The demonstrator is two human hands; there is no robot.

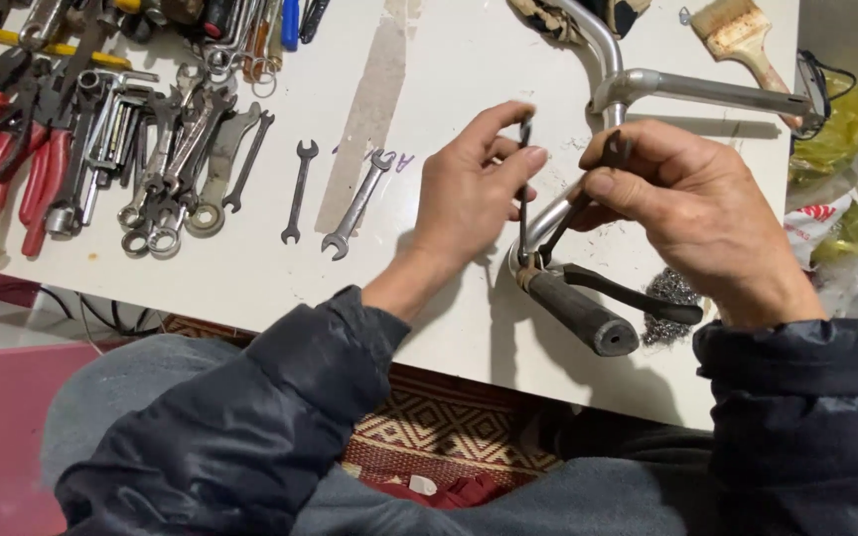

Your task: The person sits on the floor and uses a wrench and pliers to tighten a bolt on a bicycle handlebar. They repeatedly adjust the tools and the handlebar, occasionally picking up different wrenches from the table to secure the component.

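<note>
Both hands grip tools at our handlebar's clamp: left hand (pixel 474 189) pinching a thin key (pixel 524 189), right hand (pixel 692 203) closed on what looks like a wrench (pixel 588 194), above the handlebar (pixel 558 213) on the table (pixel 449 60); either could slip off the bolt.

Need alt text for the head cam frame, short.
Two bare hands work small dark tools at the brake-lever clamp of a chrome bicycle handlebar lying on a white table: left hand pinches one upright, right hand grips another. Loose wrenches and red-handled pliers lie at left.
</note>
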